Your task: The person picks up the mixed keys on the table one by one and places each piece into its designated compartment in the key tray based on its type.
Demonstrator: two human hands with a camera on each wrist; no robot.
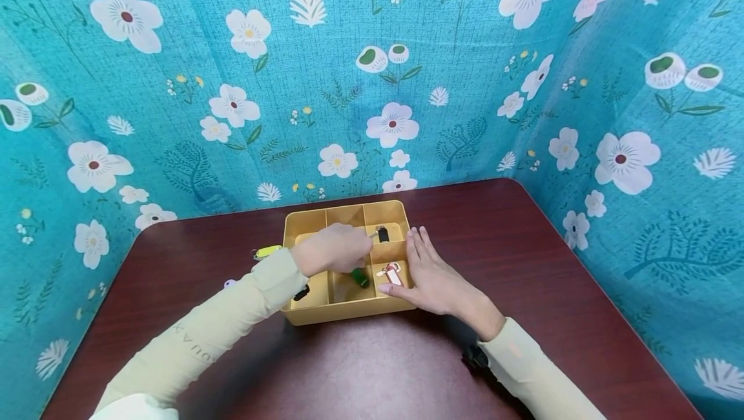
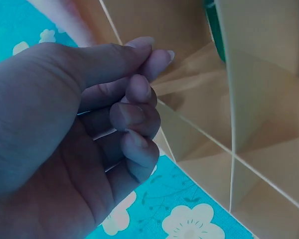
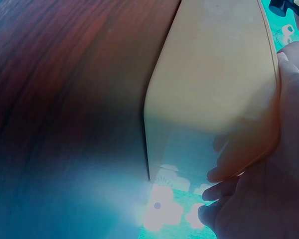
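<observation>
A tan divided box stands on the table. My left hand reaches over its middle, with a small black keychain at its fingertips above the back right compartment. In the left wrist view, the thumb and index finger of the left hand meet in a pinch and hide the keychain. My right hand lies along the box's right side, fingers straight against the outer wall and thumb over the rim. A red and white keychain lies in the front right compartment; a green object lies in the front middle one.
Left of the box, partly behind the left sleeve, lie a yellow tag with a ring and a small purple object. The dark red table meets a blue floral curtain at the back and sides.
</observation>
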